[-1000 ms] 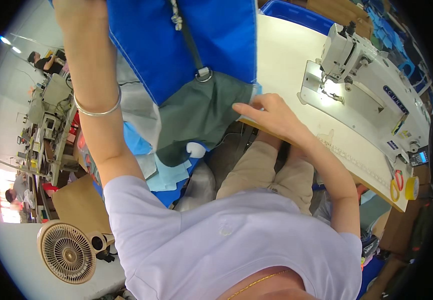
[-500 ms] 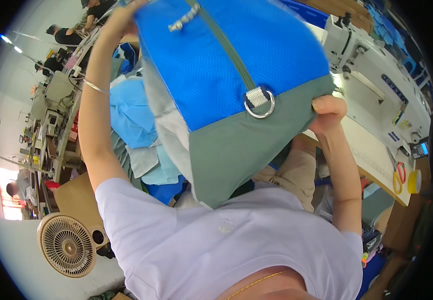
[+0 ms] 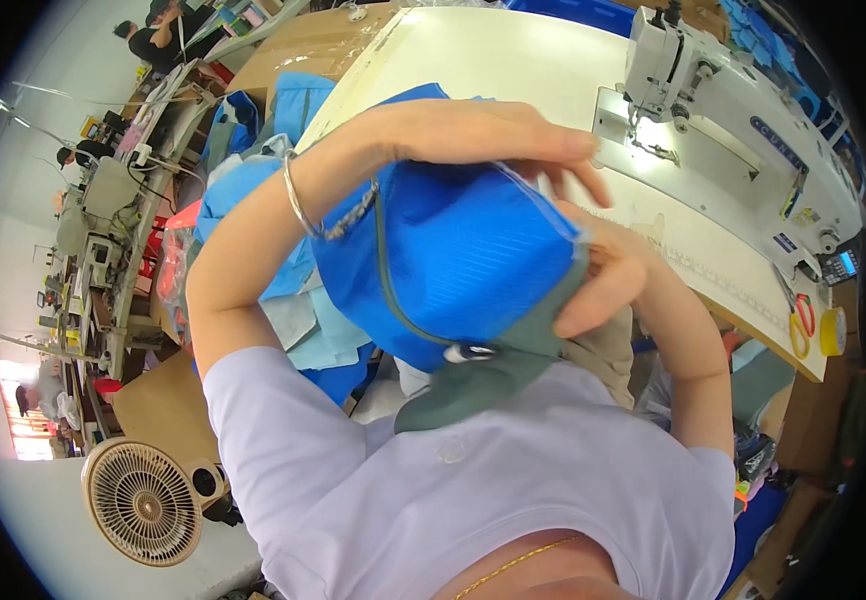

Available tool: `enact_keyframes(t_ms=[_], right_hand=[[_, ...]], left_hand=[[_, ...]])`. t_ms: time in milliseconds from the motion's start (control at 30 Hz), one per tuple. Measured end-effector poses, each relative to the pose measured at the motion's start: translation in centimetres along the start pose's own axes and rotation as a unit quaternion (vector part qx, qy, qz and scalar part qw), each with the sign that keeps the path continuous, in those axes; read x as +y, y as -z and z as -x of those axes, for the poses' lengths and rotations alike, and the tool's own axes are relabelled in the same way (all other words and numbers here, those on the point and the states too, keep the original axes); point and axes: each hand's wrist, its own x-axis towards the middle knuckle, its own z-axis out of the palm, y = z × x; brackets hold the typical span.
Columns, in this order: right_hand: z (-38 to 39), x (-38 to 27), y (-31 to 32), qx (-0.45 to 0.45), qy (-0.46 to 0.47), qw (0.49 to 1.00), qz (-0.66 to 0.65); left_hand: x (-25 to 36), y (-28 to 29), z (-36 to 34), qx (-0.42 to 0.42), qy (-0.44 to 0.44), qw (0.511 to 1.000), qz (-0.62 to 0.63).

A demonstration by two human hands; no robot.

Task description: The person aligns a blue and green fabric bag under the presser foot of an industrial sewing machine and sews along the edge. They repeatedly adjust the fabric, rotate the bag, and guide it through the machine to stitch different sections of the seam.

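Note:
A blue and grey-green fabric bag (image 3: 463,260) hangs folded in front of my chest. A green strip runs down its blue side to a small pale and dark tab (image 3: 468,352), which is blurred. My left hand (image 3: 483,135) reaches across the top of the bag, fingers stretched out and apart towards my right hand; its thumb is hidden. At the bag's right edge, my right hand (image 3: 608,275) is closed on the fabric, thumb in front. A beaded cord (image 3: 355,215) on the bag shows beside my left wrist.
A white sewing machine (image 3: 753,130) stands on a pale table (image 3: 453,55) ahead and to the right. Scissors (image 3: 803,325) and a yellow tape roll (image 3: 832,331) lie at its right end. Blue and grey fabric pieces (image 3: 328,330) are heaped at left, with a fan (image 3: 148,500) nearer.
The bag was spread wide and raised between both hands; now it is lower and folded. My left hand has come right and down across it, and my right hand has moved slightly left and down.

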Motion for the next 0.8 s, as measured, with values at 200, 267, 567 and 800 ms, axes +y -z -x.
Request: enact_keyframes(t_ms=[200,267,567,800], right_hand=[[4.2,0.3,4.3,0.011,0.050,0.998,-0.022],[4.7,-0.3,4.7,0.029,0.023,0.999,0.031],[3.4,3.6,3.3,0.369,0.095,0.729,0.569],[3.4,3.9,1.8,0.279,0.068,0.880,0.377]], left_hand=[[-2.7,3.7,4.4,-0.096,0.185,0.978,-0.009],[-1.9,3.6,5.3,-0.034,0.203,0.973,-0.108],[2.1,0.2,8.3,0.367,-0.068,0.649,-0.663],[-1.9,0.0,9.2,0.388,-0.056,0.679,-0.621]])
